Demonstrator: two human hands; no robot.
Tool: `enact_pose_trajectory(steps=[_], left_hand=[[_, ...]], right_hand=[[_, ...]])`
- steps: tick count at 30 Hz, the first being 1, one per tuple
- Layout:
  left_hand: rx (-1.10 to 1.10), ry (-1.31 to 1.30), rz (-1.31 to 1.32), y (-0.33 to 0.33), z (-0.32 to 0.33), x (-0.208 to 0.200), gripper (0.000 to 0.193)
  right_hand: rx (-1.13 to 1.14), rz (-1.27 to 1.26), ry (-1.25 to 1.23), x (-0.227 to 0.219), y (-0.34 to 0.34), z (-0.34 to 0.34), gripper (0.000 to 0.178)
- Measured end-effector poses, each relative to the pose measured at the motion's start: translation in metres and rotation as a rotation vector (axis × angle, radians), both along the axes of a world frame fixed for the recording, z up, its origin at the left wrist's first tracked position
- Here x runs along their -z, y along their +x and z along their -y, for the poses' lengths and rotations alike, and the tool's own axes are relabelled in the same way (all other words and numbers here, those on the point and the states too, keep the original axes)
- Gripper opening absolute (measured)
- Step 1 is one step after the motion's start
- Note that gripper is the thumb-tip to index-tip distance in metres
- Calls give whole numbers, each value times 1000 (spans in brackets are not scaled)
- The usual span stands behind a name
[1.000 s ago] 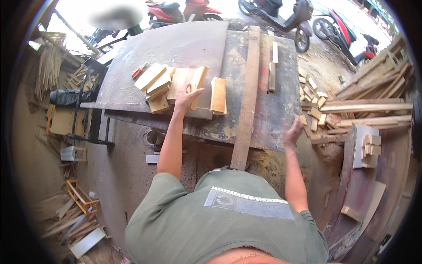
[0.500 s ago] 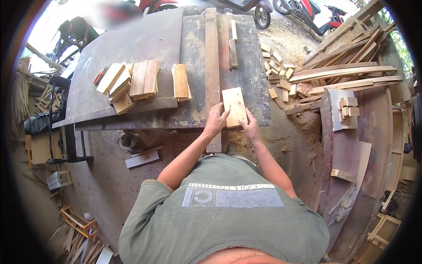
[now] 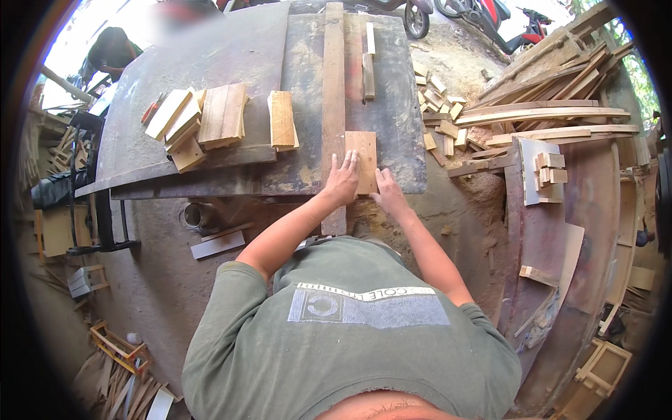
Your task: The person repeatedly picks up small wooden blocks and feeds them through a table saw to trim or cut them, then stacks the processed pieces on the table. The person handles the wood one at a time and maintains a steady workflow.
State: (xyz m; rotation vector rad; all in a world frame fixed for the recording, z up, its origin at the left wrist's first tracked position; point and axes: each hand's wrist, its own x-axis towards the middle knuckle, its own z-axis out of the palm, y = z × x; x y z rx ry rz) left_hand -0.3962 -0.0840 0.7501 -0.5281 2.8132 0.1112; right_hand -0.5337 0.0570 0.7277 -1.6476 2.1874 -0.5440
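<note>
A short wooden board [image 3: 362,148] lies near the front edge of the workbench, its left side against a long wooden plank [image 3: 334,77]. My left hand [image 3: 342,180] rests flat along the board's left side, fingers stretched out and apart over the board and plank. At the near right corner, my right hand [image 3: 390,193] grips the board's edge with fingers bent; its thumb is partly hidden. To the left on the bench stand a pair of upright wood blocks [image 3: 282,119], a wider brown stack of boards [image 3: 222,115] and a leaning pile of paler pieces [image 3: 173,119].
Two narrow sticks [image 3: 368,75] lie on the bench [image 3: 301,168] right of the plank. Offcuts [image 3: 441,105] and long lumber [image 3: 546,112] are heaped on the right. A metal can-like container [image 3: 198,215] sits below the front edge. Another person [image 3: 112,52] is at the far left.
The board has gone from tilted in both hands to lying straight beside the plank, showing a browner face. My left fingers have straightened over it. The view has shifted slightly.
</note>
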Motion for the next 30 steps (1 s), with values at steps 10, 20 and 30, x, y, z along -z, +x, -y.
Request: enact_pose_trajectory(steps=[10, 20, 30], left_hand=[[42, -71, 39, -50, 78, -6, 109], [70, -91, 53, -75, 119, -18, 106], [57, -49, 76, -100, 153, -25, 108]], right_hand=[[-66, -199, 3, -5, -56, 77, 70], [-59, -291, 11, -1, -80, 112, 72], [575, -531, -184, 49, -157, 81, 75]])
